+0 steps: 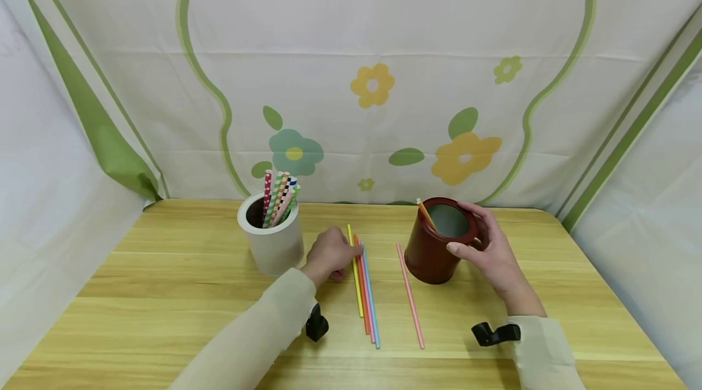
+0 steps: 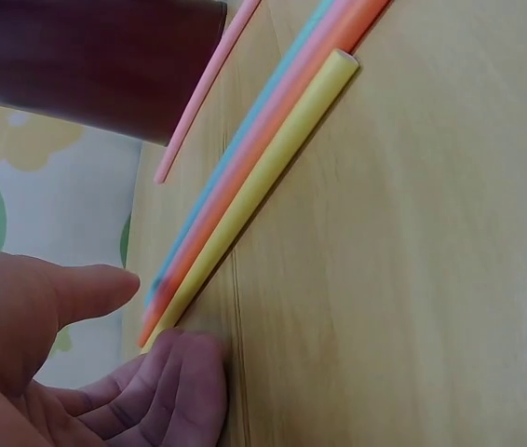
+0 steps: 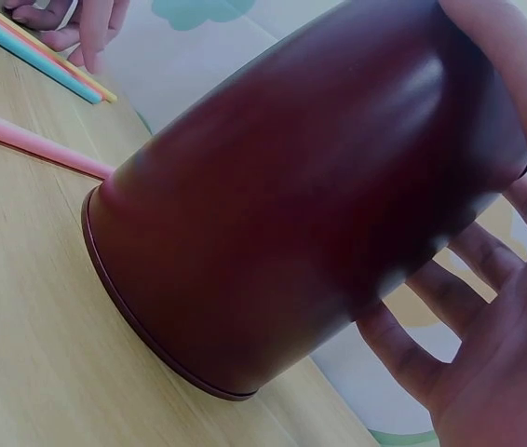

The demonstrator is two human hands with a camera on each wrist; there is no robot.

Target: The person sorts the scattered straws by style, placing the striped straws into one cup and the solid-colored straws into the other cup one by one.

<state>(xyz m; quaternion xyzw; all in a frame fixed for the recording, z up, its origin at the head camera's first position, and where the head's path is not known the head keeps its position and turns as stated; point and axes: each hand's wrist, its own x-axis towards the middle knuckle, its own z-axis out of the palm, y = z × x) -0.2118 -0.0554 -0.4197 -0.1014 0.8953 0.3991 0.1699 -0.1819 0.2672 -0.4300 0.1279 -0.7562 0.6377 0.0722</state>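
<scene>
My left hand (image 1: 333, 254) is at the upper part of a bundle of paper straws: yellow (image 1: 355, 274), orange (image 1: 362, 292), pink (image 1: 368, 308) and blue (image 1: 371, 301). In the left wrist view, its thumb and fingers (image 2: 189, 382) stand apart on either side of the straws' far ends, not pinching them. My right hand (image 1: 490, 256) holds a dark red cup (image 1: 436, 259) from its right side, thumb on the near rim and fingers behind. Inside the cup leans one orange straw (image 1: 426, 215). A single pink straw (image 1: 410, 295) lies between bundle and cup.
A white cup (image 1: 276, 250) stands left of my left hand, filled with several patterned straws (image 1: 281, 198). Behind the wooden table (image 1: 164, 298) hangs a flowered curtain (image 1: 329, 30), with cloth at both sides too.
</scene>
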